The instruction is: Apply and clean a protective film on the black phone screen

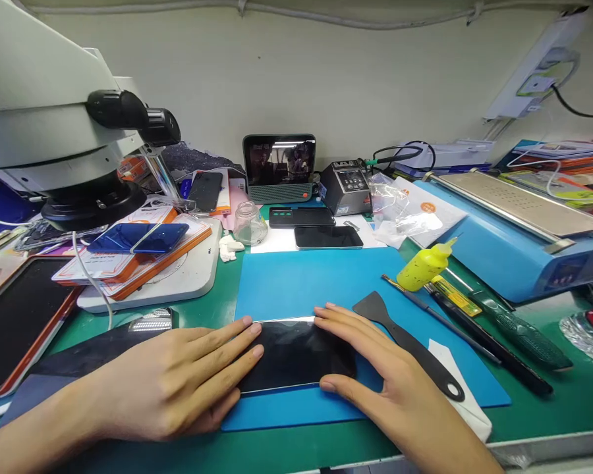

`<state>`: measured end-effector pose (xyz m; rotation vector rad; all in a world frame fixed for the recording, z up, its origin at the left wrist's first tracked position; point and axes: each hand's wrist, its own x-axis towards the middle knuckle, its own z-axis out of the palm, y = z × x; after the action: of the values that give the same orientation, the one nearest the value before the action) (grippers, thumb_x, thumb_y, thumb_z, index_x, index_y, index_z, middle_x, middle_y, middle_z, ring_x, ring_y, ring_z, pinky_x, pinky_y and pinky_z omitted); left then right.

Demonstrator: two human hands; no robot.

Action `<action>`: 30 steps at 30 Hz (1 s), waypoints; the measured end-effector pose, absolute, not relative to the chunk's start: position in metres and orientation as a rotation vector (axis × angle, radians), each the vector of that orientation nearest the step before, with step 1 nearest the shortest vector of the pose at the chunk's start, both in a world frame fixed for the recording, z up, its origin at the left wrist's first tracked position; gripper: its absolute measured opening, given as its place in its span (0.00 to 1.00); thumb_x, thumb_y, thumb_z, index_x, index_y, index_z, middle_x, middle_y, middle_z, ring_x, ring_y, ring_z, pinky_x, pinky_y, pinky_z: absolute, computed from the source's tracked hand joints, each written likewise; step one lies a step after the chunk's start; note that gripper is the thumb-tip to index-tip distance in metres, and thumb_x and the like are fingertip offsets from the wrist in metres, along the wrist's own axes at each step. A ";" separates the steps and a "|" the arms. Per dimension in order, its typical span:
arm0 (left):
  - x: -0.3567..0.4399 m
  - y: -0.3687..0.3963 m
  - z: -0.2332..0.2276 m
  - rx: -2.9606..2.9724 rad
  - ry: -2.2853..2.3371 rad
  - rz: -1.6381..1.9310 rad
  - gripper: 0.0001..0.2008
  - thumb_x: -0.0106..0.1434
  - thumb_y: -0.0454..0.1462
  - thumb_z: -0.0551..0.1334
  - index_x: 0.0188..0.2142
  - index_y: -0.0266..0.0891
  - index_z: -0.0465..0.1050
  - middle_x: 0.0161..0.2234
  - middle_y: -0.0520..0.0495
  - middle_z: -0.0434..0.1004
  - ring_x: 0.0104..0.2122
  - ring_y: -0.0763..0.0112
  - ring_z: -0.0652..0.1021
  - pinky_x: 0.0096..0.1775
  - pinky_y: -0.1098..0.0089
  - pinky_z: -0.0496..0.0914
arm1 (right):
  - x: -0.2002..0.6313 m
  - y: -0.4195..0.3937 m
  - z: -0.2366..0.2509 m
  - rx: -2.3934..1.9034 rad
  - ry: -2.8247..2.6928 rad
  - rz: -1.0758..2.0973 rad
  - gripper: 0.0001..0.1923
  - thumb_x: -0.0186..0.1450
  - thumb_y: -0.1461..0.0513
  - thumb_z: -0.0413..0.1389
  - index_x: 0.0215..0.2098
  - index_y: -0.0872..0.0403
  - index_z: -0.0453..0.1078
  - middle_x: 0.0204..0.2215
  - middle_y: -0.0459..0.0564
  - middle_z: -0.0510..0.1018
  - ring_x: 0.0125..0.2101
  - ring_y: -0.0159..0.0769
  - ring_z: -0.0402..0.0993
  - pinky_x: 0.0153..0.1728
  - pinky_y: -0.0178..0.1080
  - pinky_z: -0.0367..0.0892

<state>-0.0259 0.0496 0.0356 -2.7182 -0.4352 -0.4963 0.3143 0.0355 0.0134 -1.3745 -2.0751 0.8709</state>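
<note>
Two open hands, left hand [178,385] and right hand [390,375], lie flat on the black phone [296,352] at lower centre on the blue mat [316,283]; it seems thin, slippery, fragile, best held by its edges.

This is a phone repair workshop, a cramped bench against a plain wall. A large white stereo microscope with black eyepieces [79,125] stands at the left, and a grey soldering station with a keypad front [344,187] sits by the wall. A long blue screen-separator machine with a metal plate top [514,230] fills the right side. Several dark, glossy smartphones [321,227] lie about (some face down), and a flat black plastic pry tool [405,339] rests on a blue silicone work mat [316,280] beside a small yellow squeeze bottle [425,265].
</note>
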 end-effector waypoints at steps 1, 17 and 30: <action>-0.026 0.050 0.036 -2.723 -0.441 -0.486 0.19 0.75 0.31 0.60 0.61 0.25 0.79 0.63 0.33 0.82 0.62 0.53 0.85 0.48 0.66 0.87 | 0.314 0.035 0.014 -1.375 -2.082 0.859 0.28 0.73 0.49 0.68 0.71 0.36 0.76 0.73 0.44 0.75 0.75 0.51 0.68 0.75 0.57 0.66; -0.031 0.055 0.043 -2.859 -0.510 -0.500 0.17 0.81 0.36 0.59 0.62 0.29 0.78 0.65 0.39 0.80 0.62 0.58 0.84 0.52 0.65 0.86 | 0.313 0.036 0.015 -1.343 -2.106 0.757 0.27 0.74 0.48 0.67 0.70 0.34 0.75 0.72 0.42 0.77 0.73 0.47 0.72 0.72 0.54 0.71; -0.029 0.051 0.040 -2.758 -0.478 -0.470 0.17 0.80 0.34 0.60 0.61 0.27 0.78 0.63 0.36 0.83 0.62 0.56 0.85 0.51 0.65 0.87 | 0.311 0.039 0.016 -1.312 -2.124 0.711 0.27 0.73 0.51 0.68 0.69 0.36 0.76 0.71 0.42 0.78 0.73 0.47 0.73 0.72 0.54 0.71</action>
<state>-0.0289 0.0508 0.0402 -2.7581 -0.4777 -0.4699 0.3108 0.0394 0.0158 -1.3121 -2.1242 0.7110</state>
